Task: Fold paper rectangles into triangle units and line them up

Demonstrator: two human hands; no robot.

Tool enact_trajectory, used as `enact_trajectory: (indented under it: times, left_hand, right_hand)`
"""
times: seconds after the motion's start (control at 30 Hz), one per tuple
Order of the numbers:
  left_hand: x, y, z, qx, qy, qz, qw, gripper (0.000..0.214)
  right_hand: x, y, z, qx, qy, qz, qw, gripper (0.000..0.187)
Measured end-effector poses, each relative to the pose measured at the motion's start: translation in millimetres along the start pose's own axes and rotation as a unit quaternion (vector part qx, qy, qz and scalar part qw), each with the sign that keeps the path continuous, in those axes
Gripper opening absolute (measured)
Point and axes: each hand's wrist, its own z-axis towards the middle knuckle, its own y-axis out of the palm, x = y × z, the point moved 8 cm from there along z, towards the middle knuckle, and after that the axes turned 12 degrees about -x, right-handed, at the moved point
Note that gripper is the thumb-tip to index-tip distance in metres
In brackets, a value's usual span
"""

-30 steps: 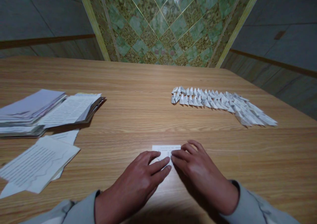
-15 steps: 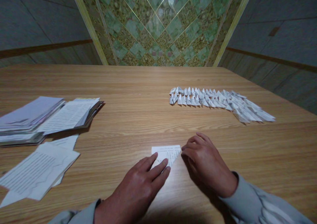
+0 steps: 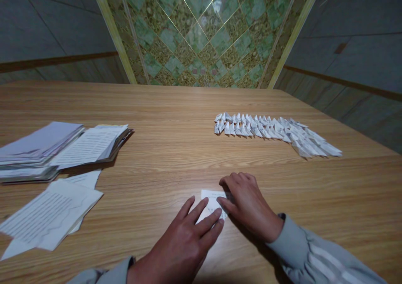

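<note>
A small white printed paper slip (image 3: 212, 200) lies on the wooden table (image 3: 176, 158) near its front edge. My left hand (image 3: 184, 244) rests flat on the slip's near left part, fingers stretched out. My right hand (image 3: 246, 202) presses down on the slip's right side with curled fingers and covers that half. A long row of small folded white paper pieces (image 3: 273, 132) lies farther back on the right.
A stack of printed sheets and booklets (image 3: 59, 148) sits at the left, with loose torn sheets (image 3: 47, 215) in front of it. Behind the table's far edge stands a green patterned tiled wall (image 3: 201, 32).
My right hand has slid left over the slip, which now shows less area. My left hand has shifted slightly right and nearer.
</note>
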Motion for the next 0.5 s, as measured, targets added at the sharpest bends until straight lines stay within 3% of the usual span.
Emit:
enact_trajectory:
  times: [0.17,0.5]
  left_hand:
    - [3.0,1.7,-1.4,0.013,0.000,0.013,1.000,0.038]
    - [4.5,-6.7,0.8,0.042,-0.003,0.017,0.999,0.033]
  right_hand:
    - [3.2,0.2,-3.4,-0.017,0.017,0.010,1.000,0.014]
    - [-0.1,1.8,-4.1,-0.024,-0.013,0.066,0.997,0.013]
